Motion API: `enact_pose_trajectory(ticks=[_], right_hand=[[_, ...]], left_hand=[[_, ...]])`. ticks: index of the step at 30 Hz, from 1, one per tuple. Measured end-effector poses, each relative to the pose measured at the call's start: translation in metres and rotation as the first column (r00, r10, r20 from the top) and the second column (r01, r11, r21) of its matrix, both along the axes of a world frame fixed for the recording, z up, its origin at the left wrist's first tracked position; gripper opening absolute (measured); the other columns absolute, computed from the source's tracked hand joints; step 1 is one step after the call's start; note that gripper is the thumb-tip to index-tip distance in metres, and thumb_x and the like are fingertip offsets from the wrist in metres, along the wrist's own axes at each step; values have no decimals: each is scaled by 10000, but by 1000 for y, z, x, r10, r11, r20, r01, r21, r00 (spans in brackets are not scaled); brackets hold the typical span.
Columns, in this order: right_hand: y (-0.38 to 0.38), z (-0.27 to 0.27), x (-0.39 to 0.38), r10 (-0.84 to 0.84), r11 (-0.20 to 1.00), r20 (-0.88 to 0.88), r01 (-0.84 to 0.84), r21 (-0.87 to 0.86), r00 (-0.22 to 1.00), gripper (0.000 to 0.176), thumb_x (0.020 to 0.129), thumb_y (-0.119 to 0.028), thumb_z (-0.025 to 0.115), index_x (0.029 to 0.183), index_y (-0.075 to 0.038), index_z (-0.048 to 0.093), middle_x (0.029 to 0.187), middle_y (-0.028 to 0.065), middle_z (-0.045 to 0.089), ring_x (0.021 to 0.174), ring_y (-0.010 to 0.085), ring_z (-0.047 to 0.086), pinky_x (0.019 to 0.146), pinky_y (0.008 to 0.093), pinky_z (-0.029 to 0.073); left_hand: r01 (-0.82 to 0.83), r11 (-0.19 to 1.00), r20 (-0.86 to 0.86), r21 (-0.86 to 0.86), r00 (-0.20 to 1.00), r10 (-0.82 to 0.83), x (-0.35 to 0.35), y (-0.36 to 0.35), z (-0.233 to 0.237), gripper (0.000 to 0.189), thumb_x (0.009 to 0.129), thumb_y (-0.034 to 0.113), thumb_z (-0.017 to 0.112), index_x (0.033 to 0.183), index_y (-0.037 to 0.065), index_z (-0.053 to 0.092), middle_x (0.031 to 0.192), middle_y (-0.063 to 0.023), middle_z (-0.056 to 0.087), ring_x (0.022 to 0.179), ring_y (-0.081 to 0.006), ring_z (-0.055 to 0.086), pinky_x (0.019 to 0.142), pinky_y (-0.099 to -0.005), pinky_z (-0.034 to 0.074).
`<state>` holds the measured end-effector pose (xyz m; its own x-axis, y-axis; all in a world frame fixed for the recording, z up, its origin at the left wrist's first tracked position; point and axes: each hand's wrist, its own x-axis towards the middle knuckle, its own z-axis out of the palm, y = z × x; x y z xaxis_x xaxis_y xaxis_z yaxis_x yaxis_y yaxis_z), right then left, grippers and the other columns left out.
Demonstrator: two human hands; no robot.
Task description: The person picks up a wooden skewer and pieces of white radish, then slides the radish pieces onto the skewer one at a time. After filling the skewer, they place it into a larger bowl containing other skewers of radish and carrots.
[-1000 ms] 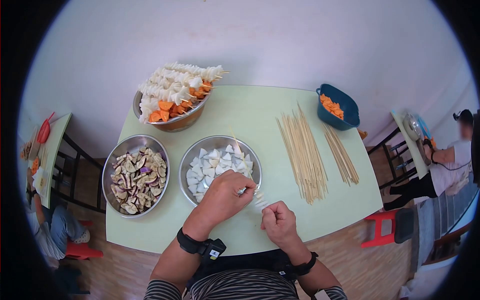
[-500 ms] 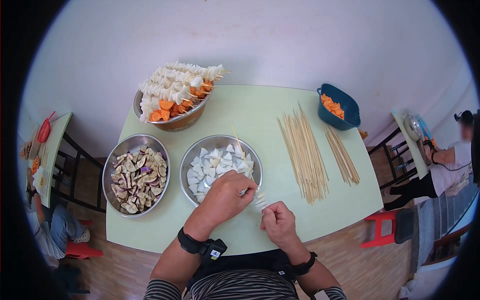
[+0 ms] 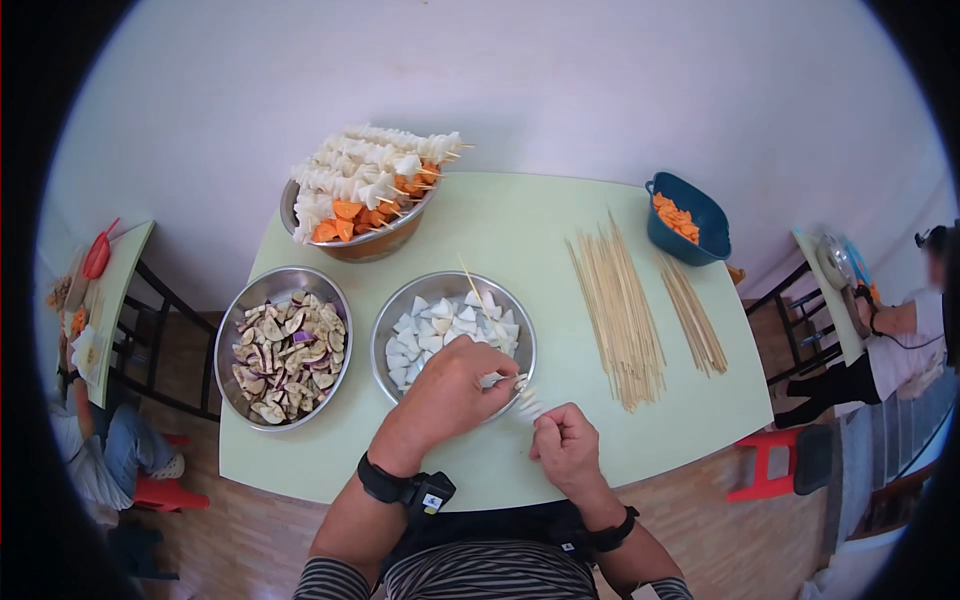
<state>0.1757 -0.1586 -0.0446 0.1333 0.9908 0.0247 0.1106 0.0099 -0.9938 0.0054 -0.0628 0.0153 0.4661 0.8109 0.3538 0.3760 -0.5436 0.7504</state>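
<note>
My left hand [image 3: 458, 390] is closed in a pinch on a white radish piece [image 3: 490, 380], close beside the bamboo skewer [image 3: 476, 292]. That skewer slants up and away over a steel bowl [image 3: 375, 345] of cut white radish pieces [image 3: 435, 325]. Several white slices [image 3: 528, 400] are threaded on its near part, between my two hands. My right hand [image 3: 567, 450] has its fingers wrapped round the near end of the skewer, which is hidden in the fist. Wristbands are on both my wrists.
A steel bowl of eggplant pieces [image 3: 290, 360] stands left. Behind it, another bowl [image 3: 375, 245] holds carrot pieces and finished white skewers. Loose bamboo sticks [image 3: 620, 320] lie right, near a teal basket [image 3: 712, 220] of carrot slices. People sit at side tables.
The whole view has shifted slightly, so the table items appear farther right. A white radish piece now shows between my left fingers. My right hand keeps its grip on the skewer.
</note>
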Motion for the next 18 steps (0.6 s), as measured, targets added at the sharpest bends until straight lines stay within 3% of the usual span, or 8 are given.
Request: enact_pose_trajectory(ticks=[6, 9, 18], right_hand=[[-4, -2, 6, -26, 1000, -65, 26, 13, 998, 98, 953, -58, 496, 872, -5, 488, 640, 38, 559, 530, 74, 534, 497, 223, 465], [-11, 1, 13, -42, 999, -60, 43, 7, 997, 100, 953, -51, 492, 863, -8, 483, 635, 40, 558, 526, 75, 531, 498, 225, 464], [-36, -1, 34, -67, 998, -60, 68, 9, 996, 118, 956, -48, 486, 843, -14, 482, 630, 42, 562, 515, 75, 525, 499, 225, 457]], left_hand=[[-160, 986, 31, -36, 986, 162, -28, 19, -7, 87, 756, 69, 672, 834, 32, 684, 818, -101, 674, 830, -289, 606, 755, -383, 493], [-269, 961, -68, -62, 962, 265, -36, 23, -10, 75, 767, 74, 665, 825, 28, 680, 787, -104, 663, 818, -292, 595, 752, -391, 488], [-197, 974, -404, 114, 886, 226, -23, 12, -17, 207, 777, 137, 685, 976, 77, 691, 932, -116, 600, 944, -311, 526, 832, -405, 462]])
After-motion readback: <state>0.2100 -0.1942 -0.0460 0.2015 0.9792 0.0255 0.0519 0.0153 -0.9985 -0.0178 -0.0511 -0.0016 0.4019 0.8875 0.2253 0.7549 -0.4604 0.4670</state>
